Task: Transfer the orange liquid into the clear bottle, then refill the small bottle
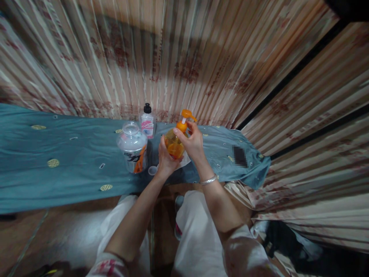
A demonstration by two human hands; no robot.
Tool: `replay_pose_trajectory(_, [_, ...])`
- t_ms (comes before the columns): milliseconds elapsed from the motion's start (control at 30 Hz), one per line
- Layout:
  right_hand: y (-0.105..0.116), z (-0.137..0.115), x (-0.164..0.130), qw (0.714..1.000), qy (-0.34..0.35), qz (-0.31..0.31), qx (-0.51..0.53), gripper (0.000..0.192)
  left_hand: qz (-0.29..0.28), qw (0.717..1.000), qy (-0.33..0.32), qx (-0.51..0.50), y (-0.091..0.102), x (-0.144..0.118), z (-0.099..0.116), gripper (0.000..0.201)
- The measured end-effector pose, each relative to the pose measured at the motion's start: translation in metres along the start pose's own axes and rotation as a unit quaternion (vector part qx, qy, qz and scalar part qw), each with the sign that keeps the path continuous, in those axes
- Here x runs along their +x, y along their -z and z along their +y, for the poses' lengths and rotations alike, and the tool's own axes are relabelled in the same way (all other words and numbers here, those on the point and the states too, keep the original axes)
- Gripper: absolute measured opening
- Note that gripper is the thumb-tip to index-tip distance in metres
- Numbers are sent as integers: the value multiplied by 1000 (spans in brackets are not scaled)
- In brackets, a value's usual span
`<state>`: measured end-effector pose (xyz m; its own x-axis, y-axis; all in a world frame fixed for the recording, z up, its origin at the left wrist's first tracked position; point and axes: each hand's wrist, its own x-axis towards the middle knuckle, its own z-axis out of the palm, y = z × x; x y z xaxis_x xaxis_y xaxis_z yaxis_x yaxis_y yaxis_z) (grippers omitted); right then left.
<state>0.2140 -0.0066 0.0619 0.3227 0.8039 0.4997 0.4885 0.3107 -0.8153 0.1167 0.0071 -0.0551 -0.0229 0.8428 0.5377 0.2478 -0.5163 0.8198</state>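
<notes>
Between my hands is a pump bottle [175, 145] of clear amber plastic, with an orange pump head [187, 114] at its top. My left hand [168, 159] wraps the lower body of this bottle, which leans slightly. Higher up, my right hand [193, 141] closes around the neck just under the pump, thumb on the near side. To the left stands a large clear jar [132, 150] without a lid, bearing an orange and black label. Behind it is a small clear bottle [148, 125] with a black cap and pink label. A small translucent round cap [152, 170] lies near my left wrist.
A teal patterned cloth [80, 154] covers the long narrow surface. Something white and flat [184, 161] lies under my hands. A pixelated dark patch [240, 156] is at the right. Pleated curtains [187, 57] hang behind, with dark poles [291, 77] on the right.
</notes>
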Motion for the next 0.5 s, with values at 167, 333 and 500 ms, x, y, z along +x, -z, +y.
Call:
replay_pose_trajectory(167, [1,1,7,1000,22,-1,0,48,2,1000,-1,-3,0,0,0,121])
replay_pose_trajectory(333, [5,-2,7,999,36,-24,-25,42,1,1000,-9,-3,-1,0,0,120])
replay_pose_trajectory(500, [7,-1,7,997,44,-70,-7,40,7,1000,-8,-6,-2,0,-2,124])
